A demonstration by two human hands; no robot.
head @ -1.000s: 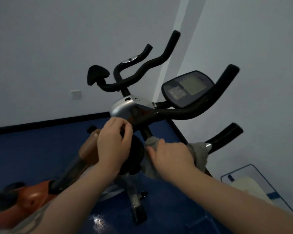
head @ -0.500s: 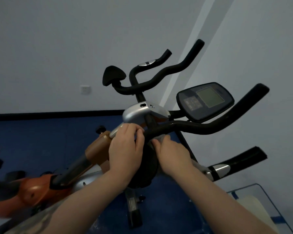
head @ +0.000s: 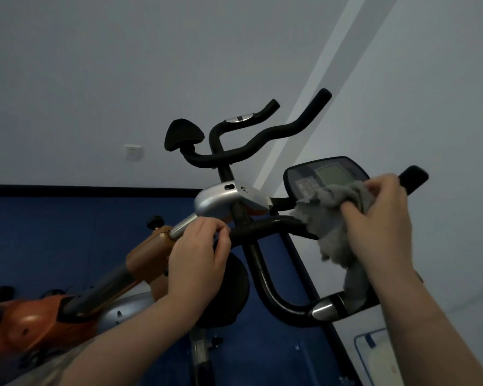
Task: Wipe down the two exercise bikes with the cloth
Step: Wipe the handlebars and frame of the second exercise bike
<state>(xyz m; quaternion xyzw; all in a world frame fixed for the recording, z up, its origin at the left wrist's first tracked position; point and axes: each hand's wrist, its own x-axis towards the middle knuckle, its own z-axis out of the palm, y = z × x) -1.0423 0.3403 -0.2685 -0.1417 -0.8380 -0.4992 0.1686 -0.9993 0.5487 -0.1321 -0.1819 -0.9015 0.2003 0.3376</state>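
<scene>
The right hand (head: 379, 218) grips the grey cloth (head: 332, 218) against the console (head: 313, 176), while the left hand (head: 198, 252) curls around the handlebar (head: 262, 227).

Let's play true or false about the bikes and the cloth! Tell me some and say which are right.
1. The right hand holds a grey cloth. True.
2. The cloth is lying on the floor. False: it is up by the console and handlebar.
3. The left hand grips the bike near the silver post. True.
4. The console screen is bright red. False: it looks pale grey.
5. A socket is on the wall. True.
</scene>
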